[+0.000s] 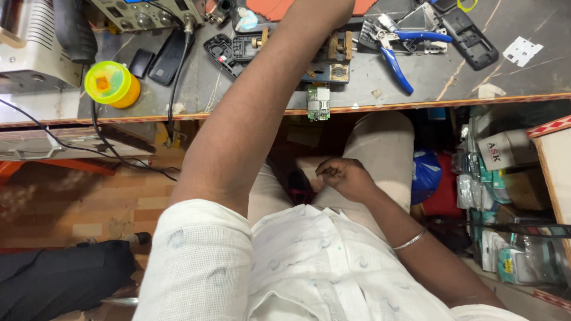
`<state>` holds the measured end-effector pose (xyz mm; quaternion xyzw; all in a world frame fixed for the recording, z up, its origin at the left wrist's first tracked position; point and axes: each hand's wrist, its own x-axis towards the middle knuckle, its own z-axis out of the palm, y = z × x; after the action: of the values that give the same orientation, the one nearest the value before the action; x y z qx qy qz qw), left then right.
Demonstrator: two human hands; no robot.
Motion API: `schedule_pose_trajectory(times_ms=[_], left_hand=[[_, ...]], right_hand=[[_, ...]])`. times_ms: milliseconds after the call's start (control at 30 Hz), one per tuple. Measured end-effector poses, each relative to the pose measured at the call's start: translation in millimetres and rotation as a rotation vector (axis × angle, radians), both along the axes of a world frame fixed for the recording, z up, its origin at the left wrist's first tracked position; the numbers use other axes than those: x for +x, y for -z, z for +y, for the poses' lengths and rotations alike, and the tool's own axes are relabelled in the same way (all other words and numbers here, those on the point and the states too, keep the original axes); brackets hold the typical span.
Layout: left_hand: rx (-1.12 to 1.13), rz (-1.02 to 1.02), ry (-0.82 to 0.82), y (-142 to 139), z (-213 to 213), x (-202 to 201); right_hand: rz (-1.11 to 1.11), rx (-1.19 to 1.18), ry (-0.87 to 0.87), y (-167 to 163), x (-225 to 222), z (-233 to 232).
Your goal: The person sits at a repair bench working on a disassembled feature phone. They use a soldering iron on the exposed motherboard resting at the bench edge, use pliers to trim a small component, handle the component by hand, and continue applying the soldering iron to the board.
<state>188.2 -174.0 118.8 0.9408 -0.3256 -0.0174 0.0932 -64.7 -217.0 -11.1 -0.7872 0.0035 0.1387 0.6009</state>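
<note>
Down low, the right hand point(345, 177) rests on the lap, between the knees. Its fingers are curled in tight, like a loose fist. I cannot tell if it pinches anything.

Up high, the left arm reaches over the bench point(440, 71) and out past the top of the picture. The left hand is out of sight, so its grip cannot be seen.

A small green board point(318, 102) sits at the front edge of the bench, half hanging over it. It is just right of the left arm and well above the right hand, apart from both. Behind it is a clamp point(333, 56) with brown blocks, partly hidden by the arm.

Blue pliers point(395, 56) lie to the right, near a black phone shell point(470, 38). On the left stand a yellow tub point(110, 84) with a green lid and 2 black flat pieces point(157, 59). Black wires point(95, 148) hang off the left edge.

The bench has bare room on the right, past the pliers. Under the bench on the right, boxes and packets point(499, 178) crowd the knee.
</note>
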Motion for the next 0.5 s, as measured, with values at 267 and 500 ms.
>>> schedule_pose_trajectory(times_ms=[267,500], left_hand=[[-0.01,0.083,0.02,4.3,-13.5,7.4],[-0.187,0.056,-0.106,-17.8,41.9,-11.9]], right_hand=[[-0.018,0.029,0.027,17.1,0.4,-2.8],[-0.341,0.268,0.152,18.0,-16.0,-40.5]])
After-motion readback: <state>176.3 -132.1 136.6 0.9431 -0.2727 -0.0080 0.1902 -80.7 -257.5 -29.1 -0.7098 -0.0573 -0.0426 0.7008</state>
